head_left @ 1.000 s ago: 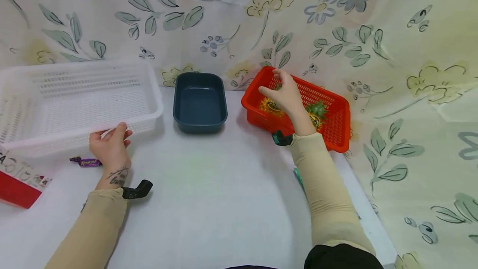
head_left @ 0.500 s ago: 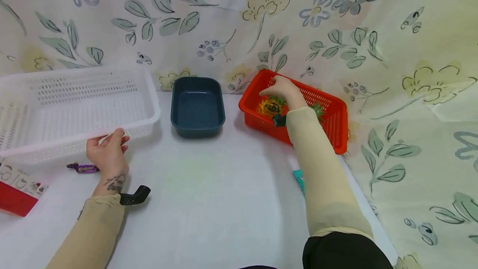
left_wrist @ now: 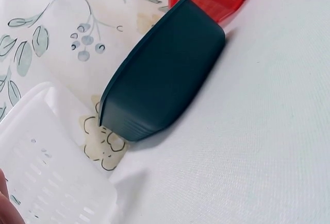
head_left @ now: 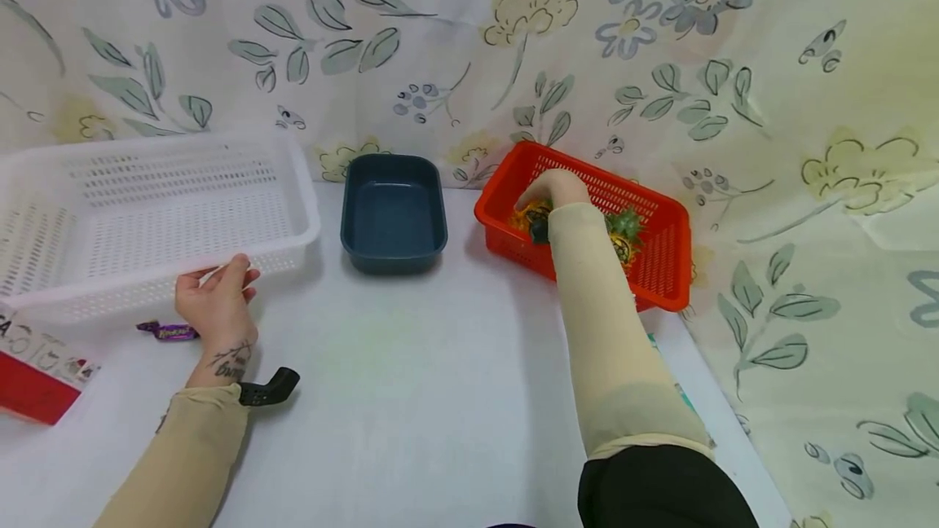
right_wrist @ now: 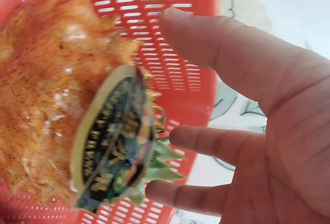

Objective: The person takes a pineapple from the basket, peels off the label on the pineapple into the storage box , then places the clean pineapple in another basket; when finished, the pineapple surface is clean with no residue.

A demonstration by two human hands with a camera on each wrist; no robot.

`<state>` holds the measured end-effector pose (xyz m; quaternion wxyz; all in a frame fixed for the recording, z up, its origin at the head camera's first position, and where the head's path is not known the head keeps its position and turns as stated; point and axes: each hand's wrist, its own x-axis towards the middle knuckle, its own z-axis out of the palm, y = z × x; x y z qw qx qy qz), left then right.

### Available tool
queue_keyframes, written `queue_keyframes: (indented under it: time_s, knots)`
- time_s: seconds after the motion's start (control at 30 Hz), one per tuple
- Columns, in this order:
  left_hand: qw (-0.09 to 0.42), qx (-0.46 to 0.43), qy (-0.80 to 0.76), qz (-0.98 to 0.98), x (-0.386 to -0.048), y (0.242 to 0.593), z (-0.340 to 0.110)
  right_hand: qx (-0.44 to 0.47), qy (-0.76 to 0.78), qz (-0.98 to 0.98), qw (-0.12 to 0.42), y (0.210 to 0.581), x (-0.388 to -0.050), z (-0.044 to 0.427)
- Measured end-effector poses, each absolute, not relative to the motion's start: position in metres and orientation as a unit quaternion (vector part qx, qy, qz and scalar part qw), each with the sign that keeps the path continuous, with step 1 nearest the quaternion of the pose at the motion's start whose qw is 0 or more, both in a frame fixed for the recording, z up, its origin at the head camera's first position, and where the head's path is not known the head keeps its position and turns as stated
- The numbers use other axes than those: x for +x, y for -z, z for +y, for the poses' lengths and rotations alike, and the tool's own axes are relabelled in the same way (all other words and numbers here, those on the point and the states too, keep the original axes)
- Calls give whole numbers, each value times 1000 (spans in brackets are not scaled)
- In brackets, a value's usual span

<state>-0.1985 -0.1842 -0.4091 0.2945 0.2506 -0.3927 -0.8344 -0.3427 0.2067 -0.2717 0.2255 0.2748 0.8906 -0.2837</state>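
My left hand point(head_left: 216, 308) pinches the near rim of a white perforated plastic basket point(head_left: 183, 222), thumb on the outside. Far right, my right hand point(head_left: 559, 186) reaches down into a red perforated basket point(head_left: 663, 271). It is over an orange-brown pineapple point(right_wrist: 46, 100) with green leaves and a black-and-gold label. In the right wrist view its thumb and fingers are spread, close to the leaves and label but not curled around the fruit. A second pineapple point(head_left: 625, 231) lies to the right in the same basket, partly behind my sleeve.
A dark blue tub point(head_left: 392, 222) stands between the two baskets. A purple wrapped candy point(head_left: 170, 332) lies in front of the white basket, beside a red-and-white box point(head_left: 37, 389). Something teal point(head_left: 686, 399) is mostly hidden by my right sleeve. Floral cloth hangs behind.
My right hand has gone from above the red basket's rim down into it, over the left pineapple, and the forearm has swung left. My left hand keeps its hold on the white basket.
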Motion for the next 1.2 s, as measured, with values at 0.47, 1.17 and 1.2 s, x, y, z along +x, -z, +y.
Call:
queue_keyframes:
  time_s: [0.47,1.17,1.2]
  knots:
    - [301,245,838,-384,-199,411,-184,299,256,883,255,273,-335,193]
    - [283,259,828,-409,-196,408,-183,338,302,857,247,262,-330,183]
    - [284,259,827,-410,-196,408,-183,333,296,860,247,262,-332,183]
